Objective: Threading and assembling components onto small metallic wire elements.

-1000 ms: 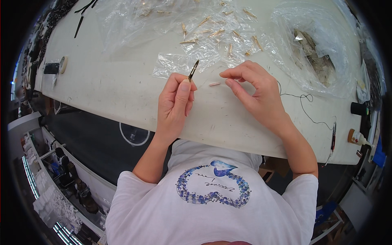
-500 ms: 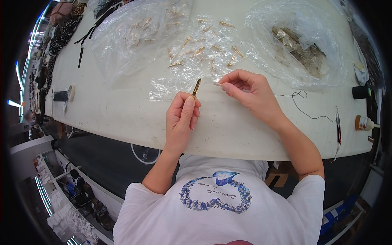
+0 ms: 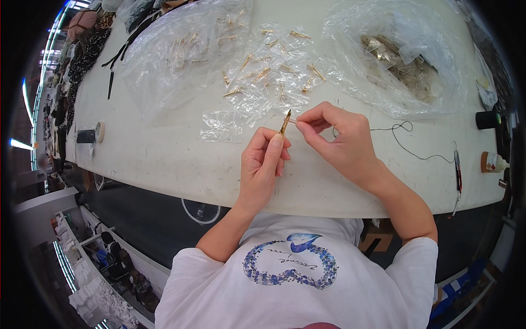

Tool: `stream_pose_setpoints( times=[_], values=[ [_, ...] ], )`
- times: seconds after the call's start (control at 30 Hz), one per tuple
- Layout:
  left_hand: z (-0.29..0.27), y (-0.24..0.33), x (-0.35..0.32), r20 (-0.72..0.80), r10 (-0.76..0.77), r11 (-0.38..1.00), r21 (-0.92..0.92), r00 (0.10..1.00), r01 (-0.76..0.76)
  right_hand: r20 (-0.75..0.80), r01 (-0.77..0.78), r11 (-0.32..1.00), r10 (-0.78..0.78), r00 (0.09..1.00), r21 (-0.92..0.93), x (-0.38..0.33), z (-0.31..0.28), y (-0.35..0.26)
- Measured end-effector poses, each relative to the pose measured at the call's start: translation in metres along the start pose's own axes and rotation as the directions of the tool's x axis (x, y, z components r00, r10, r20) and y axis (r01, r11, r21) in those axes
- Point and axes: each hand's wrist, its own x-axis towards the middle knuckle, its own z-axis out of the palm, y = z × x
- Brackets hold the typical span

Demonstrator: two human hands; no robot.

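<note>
- Nearest, over the near edge of the white desk [image 3: 164,159], the left hand [image 3: 263,167] is curled with its fingers pressed together around the lower end of a small gold clip [image 3: 285,122], thumb lying up along it.
- The gold clip stands up out of that fist; its long axis runs from the hand away toward the far edge, leaning slightly right, with its pointed tip free.
- Just right of it, the right hand [image 3: 337,140] pinches thumb and forefinger on something thin and pale at the clip's tip; what exactly it pinches is too small to tell. The other fingers are folded under.
- So the clip lies directly left of the right fingertips, almost touching, and the two hands meet at its upper end; the left one carries it.
- A dark thread [image 3: 405,143] loops over the desk from behind the right hand toward the right edge.
- Farther on, a flat clear plastic sheet [image 3: 263,77] bears scattered gold clips.
- Toward the far right corner a clear bag [image 3: 394,60] holds a heap of metal pieces; toward the far left another bag [image 3: 175,55] lies crumpled.
</note>
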Motion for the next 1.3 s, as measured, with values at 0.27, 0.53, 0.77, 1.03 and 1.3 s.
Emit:
stream_pose_setpoints(
  times=[0.27, 0.53, 0.77, 1.03, 1.3],
  values=[
    [0.005, 0.000, 0.001, -0.018, -0.012, 1.000, 0.016, 1.000, 0.012, 0.053, 0.351, 0.833, -0.365, 0.930, -0.427, -0.004, 0.001, -0.003],
    [0.001, -0.002, 0.001, 0.000, 0.017, 1.000, 0.004, 1.000, -0.017, 0.138, 0.446, 0.743, -0.440, 0.887, -0.499, -0.003, 0.004, -0.005],
    [0.002, -0.001, 0.002, 0.008, 0.014, 1.000, 0.001, 1.000, -0.014, 0.119, 0.453, 0.757, -0.454, 0.883, -0.472, 0.000, 0.005, -0.003],
    [0.007, 0.000, 0.001, 0.010, 0.012, 1.000, -0.019, 1.000, -0.012, 0.119, 0.385, 0.851, -0.367, 0.922, -0.358, 0.004, -0.012, -0.007],
    [0.000, 0.002, -0.001, -0.008, 0.031, 0.998, -0.053, 0.999, -0.031, 0.002, -0.024, 0.503, 0.045, 0.999, 0.864, 0.002, -0.050, -0.106]
  ],
)
